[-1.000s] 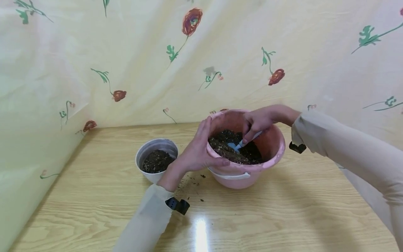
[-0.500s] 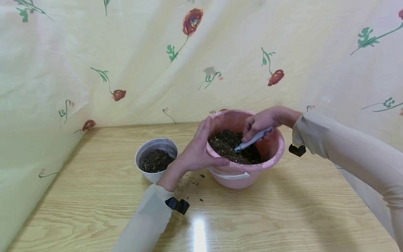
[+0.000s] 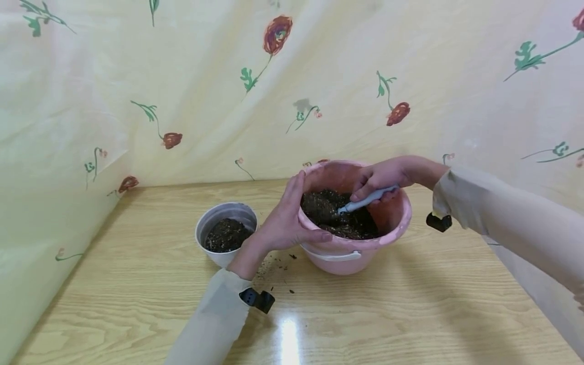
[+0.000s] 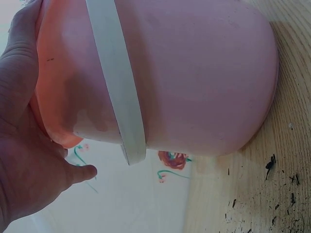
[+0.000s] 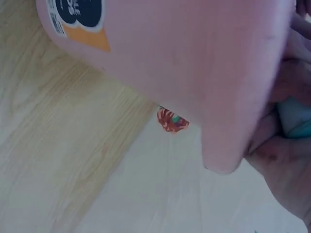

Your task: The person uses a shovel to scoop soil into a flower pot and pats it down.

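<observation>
A pink bucket [image 3: 342, 267] with dark soil [image 3: 329, 196] inside and a white carrying handle [image 3: 337, 256] stands on the table. My left hand [image 3: 284, 220] holds its left rim, thumb over the near edge; the left wrist view shows this hand [image 4: 34, 165] against the bucket's rim. Inside the bucket's mouth, my right hand [image 3: 384, 176] grips the pale blue handle of a small trowel [image 3: 368, 200]. The trowel's blade is hidden in the soil. Part of that blue handle [image 5: 295, 118] shows beside the right fingers in the right wrist view.
Left of the bucket is a grey-white pot [image 3: 222, 258] partly filled with soil [image 3: 227, 235]. Soil crumbs [image 3: 274, 266] lie scattered on the wooden table [image 3: 365, 319] between them. Behind hangs a flowered cloth [image 3: 205, 91], close to the bucket's far side.
The trowel's blue blade, visible a second ago, has sunk into the soil, and more of its handle shows. The soil at the bucket's left has shifted. The left hand keeps its hold.
</observation>
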A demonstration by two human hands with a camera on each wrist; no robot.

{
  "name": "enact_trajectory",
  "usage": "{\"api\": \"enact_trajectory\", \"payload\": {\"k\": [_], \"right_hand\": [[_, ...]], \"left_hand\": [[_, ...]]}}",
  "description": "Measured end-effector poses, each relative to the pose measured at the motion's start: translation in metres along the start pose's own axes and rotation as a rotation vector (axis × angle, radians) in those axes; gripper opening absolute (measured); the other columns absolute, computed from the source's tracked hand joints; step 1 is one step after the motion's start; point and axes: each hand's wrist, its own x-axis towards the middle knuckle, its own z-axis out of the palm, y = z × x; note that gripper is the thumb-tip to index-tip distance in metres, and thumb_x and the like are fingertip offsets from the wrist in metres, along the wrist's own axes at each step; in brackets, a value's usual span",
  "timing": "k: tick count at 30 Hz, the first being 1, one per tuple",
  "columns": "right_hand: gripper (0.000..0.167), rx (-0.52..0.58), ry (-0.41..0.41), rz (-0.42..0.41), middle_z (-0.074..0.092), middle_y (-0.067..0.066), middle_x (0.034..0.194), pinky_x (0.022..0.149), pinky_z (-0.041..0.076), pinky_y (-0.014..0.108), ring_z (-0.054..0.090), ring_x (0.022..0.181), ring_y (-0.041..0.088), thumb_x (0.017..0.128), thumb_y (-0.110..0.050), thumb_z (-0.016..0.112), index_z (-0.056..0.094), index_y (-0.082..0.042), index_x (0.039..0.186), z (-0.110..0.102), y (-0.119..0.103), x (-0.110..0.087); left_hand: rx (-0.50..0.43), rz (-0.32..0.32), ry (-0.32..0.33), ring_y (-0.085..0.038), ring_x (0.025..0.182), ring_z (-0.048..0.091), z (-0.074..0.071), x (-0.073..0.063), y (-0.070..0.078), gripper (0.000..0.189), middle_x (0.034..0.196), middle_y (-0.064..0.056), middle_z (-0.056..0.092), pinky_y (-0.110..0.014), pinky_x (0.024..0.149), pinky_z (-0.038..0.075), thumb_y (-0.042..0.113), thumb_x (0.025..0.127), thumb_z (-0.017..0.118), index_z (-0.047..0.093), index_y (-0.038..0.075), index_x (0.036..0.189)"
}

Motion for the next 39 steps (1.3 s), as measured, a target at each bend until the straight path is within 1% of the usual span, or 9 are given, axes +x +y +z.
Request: {"api": "enact_trajectory", "payload": {"k": [4,8,12,17,24,29,32,35,39], "right_hand": [[0.025,0.094,0.091,0.006,0.048,-0.003,0.059,0.043,0.030,0.018,0.036,0.045,0.005,0.097,-0.025,0.057,0.060,-0.007,0.080,0.012,0.000,-0.011],[0.032,0.117,0.162,-0.025,0.044,-0.003,0.056,0.045,0.028,0.019,0.033,0.046,0.007,0.097,-0.025,0.058,0.056,-0.008,0.070,0.031,-0.001,-0.013],[0.032,0.126,0.228,-0.054,0.044,-0.001,0.056,0.044,0.029,0.021,0.032,0.046,0.009,0.097,-0.025,0.057,0.055,-0.006,0.073,0.049,-0.002,-0.015],[0.029,0.187,0.266,-0.090,0.046,0.003,0.058,0.042,0.029,0.023,0.032,0.045,0.011,0.099,-0.022,0.054,0.056,-0.002,0.078,0.065,-0.005,-0.019],[0.026,0.217,0.288,-0.095,0.049,0.003,0.061,0.043,0.028,0.021,0.032,0.045,0.009,0.099,-0.021,0.052,0.058,0.000,0.085,0.071,-0.005,-0.027],[0.026,0.217,0.298,-0.103,0.051,0.005,0.064,0.043,0.028,0.021,0.035,0.048,0.010,0.100,-0.021,0.051,0.058,0.000,0.085,0.074,-0.006,-0.035],[0.026,0.213,0.326,-0.113,0.053,0.005,0.065,0.044,0.031,0.022,0.038,0.049,0.010,0.100,-0.020,0.051,0.059,-0.001,0.084,0.076,-0.007,-0.042],[0.029,0.199,0.357,-0.131,0.052,0.004,0.062,0.044,0.031,0.022,0.037,0.047,0.010,0.100,-0.021,0.052,0.058,0.001,0.083,0.078,-0.008,-0.049],[0.032,0.185,0.380,-0.171,0.047,0.003,0.057,0.042,0.026,0.023,0.032,0.044,0.009,0.100,-0.021,0.052,0.059,0.004,0.082,0.081,-0.006,-0.056]], "left_hand": [[-0.009,-0.021,-0.011,-0.017,0.146,0.007,0.000,0.000,0.001,0.135,0.161,0.008,-0.006,-0.043,0.115,0.019,0.050,0.065,0.086,-0.015,0.030,0.152],[-0.021,-0.037,-0.014,-0.017,0.146,0.007,0.000,0.000,0.001,0.135,0.161,0.009,-0.006,-0.043,0.115,0.020,0.049,0.065,0.086,-0.015,0.031,0.152],[-0.018,-0.033,-0.013,-0.019,0.146,0.009,-0.001,-0.001,0.001,0.134,0.161,0.007,-0.004,-0.045,0.115,0.020,0.049,0.065,0.086,-0.015,0.031,0.152],[-0.007,-0.028,-0.008,-0.021,0.146,0.010,-0.002,-0.002,0.000,0.134,0.161,0.007,-0.003,-0.048,0.114,0.022,0.051,0.065,0.085,-0.014,0.032,0.152],[-0.030,-0.052,-0.012,-0.021,0.146,0.007,0.000,-0.004,0.002,0.134,0.161,0.010,-0.006,-0.049,0.114,0.020,0.053,0.064,0.085,-0.015,0.036,0.151],[-0.029,-0.072,-0.015,-0.020,0.147,0.004,0.001,-0.005,0.002,0.134,0.160,0.012,-0.010,-0.049,0.114,0.019,0.055,0.064,0.085,-0.016,0.038,0.150],[-0.015,-0.074,-0.015,-0.020,0.147,0.004,0.001,-0.005,0.003,0.133,0.160,0.012,-0.010,-0.049,0.114,0.020,0.055,0.064,0.084,-0.016,0.038,0.150],[-0.003,-0.069,-0.016,-0.019,0.147,0.005,0.000,-0.005,0.003,0.133,0.160,0.011,-0.010,-0.049,0.114,0.021,0.056,0.064,0.084,-0.017,0.037,0.150],[-0.018,-0.017,-0.003,-0.019,0.146,0.008,0.000,-0.003,0.000,0.133,0.161,0.007,-0.005,-0.049,0.114,0.021,0.050,0.065,0.086,-0.015,0.035,0.151]]}}
